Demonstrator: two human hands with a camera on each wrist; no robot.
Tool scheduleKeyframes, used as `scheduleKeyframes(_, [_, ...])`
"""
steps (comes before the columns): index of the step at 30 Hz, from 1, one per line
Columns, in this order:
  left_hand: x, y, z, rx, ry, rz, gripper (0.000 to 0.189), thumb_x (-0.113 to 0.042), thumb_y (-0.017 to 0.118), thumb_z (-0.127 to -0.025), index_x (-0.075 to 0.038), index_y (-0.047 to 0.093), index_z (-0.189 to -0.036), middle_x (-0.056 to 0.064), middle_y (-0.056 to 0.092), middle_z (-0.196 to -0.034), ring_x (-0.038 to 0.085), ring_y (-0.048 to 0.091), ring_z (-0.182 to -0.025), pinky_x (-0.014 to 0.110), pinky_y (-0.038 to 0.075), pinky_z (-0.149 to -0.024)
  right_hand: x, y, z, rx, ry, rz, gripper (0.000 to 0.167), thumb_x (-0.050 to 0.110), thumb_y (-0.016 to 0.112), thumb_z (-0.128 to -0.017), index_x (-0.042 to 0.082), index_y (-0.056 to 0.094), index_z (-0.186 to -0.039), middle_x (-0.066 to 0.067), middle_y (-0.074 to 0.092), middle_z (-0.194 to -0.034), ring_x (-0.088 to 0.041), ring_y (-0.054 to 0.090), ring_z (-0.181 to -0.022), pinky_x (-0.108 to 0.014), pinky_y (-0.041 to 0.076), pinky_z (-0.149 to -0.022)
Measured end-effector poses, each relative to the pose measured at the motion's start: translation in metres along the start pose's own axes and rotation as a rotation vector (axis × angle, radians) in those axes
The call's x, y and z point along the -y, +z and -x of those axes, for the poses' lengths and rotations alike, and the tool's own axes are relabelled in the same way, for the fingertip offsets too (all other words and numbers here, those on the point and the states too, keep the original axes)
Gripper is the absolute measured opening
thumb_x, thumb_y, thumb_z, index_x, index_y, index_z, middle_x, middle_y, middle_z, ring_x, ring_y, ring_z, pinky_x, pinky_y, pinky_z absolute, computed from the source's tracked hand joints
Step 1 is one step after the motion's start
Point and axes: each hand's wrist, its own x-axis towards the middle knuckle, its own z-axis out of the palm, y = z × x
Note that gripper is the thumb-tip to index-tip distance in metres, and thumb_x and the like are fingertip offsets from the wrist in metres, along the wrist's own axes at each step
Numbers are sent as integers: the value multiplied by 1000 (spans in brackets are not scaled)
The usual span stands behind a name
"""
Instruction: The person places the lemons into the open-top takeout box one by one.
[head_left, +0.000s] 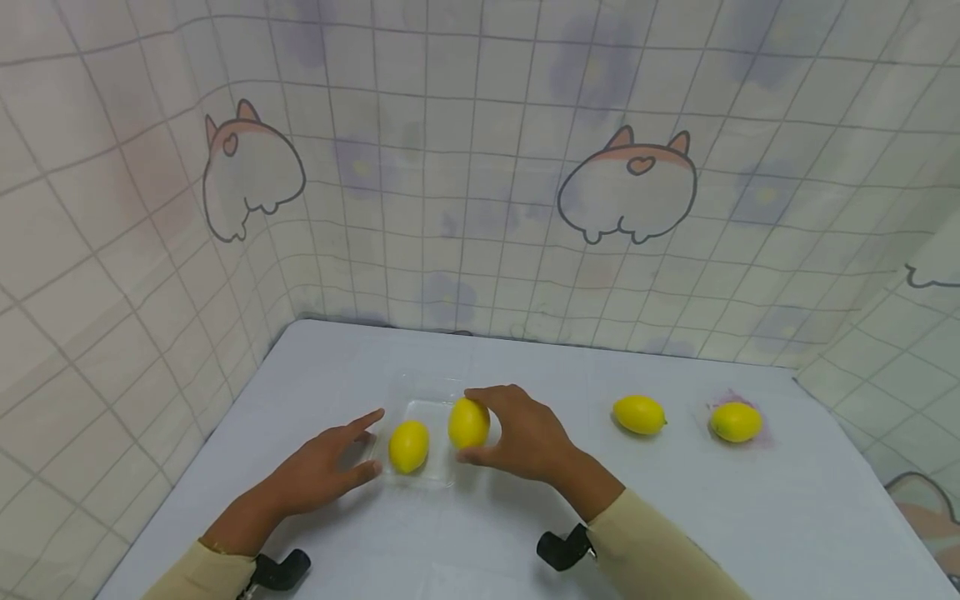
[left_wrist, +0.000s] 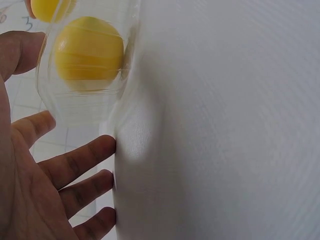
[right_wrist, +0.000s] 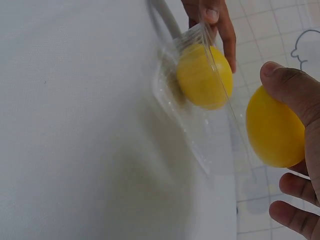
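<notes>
A clear plastic container (head_left: 431, 482) stands on the white table with one lemon (head_left: 408, 447) inside its left part. My right hand (head_left: 525, 433) grips a second lemon (head_left: 468, 423) between thumb and fingers, above the container's right part. In the right wrist view this held lemon (right_wrist: 275, 127) is up beside the container's rim, higher than the lemon inside (right_wrist: 204, 77). My left hand (head_left: 318, 467) is at the container's left side, fingers spread and thumb apart. From the left wrist, the thumb (left_wrist: 22, 52) shows right at the container's clear wall.
Two more lemons lie on the table to the right, one nearer (head_left: 639, 414) and one farther right (head_left: 736, 422) over a pinkish mark. A tile-patterned curtain (head_left: 480, 167) with cartoon animals hangs behind the white table (head_left: 675, 517) and along its sides.
</notes>
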Motion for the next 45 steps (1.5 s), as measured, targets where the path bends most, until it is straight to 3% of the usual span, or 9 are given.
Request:
scheduleKeyframes(31, [2, 0, 1, 0, 23, 3, 79, -57, 65, -96, -30, 33, -162, 7, 60, -141, 37, 46, -139, 67, 33, -112, 25, 24, -18, 18, -73, 58, 82, 59, 82, -80, 23, 56, -148, 5, 59, -142, -17, 54, -128, -42, 51, -103])
scheduleKeyframes(45, [3, 0, 2, -7, 27, 12, 80, -64, 62, -94, -32, 33, -162, 8, 60, -141, 38, 47, -138, 68, 34, -111, 28, 28, -20, 48, -95, 101, 71, 60, 76, -86, 22, 61, -144, 6, 63, -138, -16, 55, -125, -37, 49, -105])
